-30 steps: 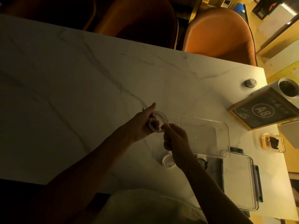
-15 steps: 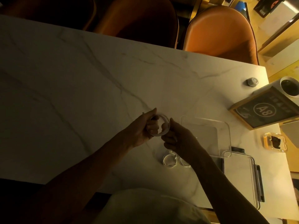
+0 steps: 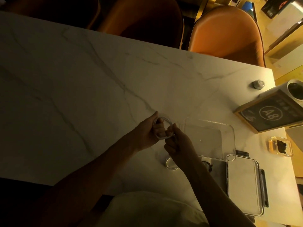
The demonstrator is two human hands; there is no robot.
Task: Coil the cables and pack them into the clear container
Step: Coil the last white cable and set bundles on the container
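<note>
- Left hand grips a pale, thin cable coiled into a ring
- Right hand pinches the ring's near edge
- Clear rectangular plastic container just beside them on the marble table

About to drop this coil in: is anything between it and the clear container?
Nothing visible. Both the left hand and the right hand hold the coil just left of the open container, with only bare table between. The lid lies nearer, off that path.

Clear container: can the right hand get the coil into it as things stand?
Probably yes. The clear container sits open just right of the right hand, nothing between; but both hands grip the coiled cable, so the left hand must release.
</note>
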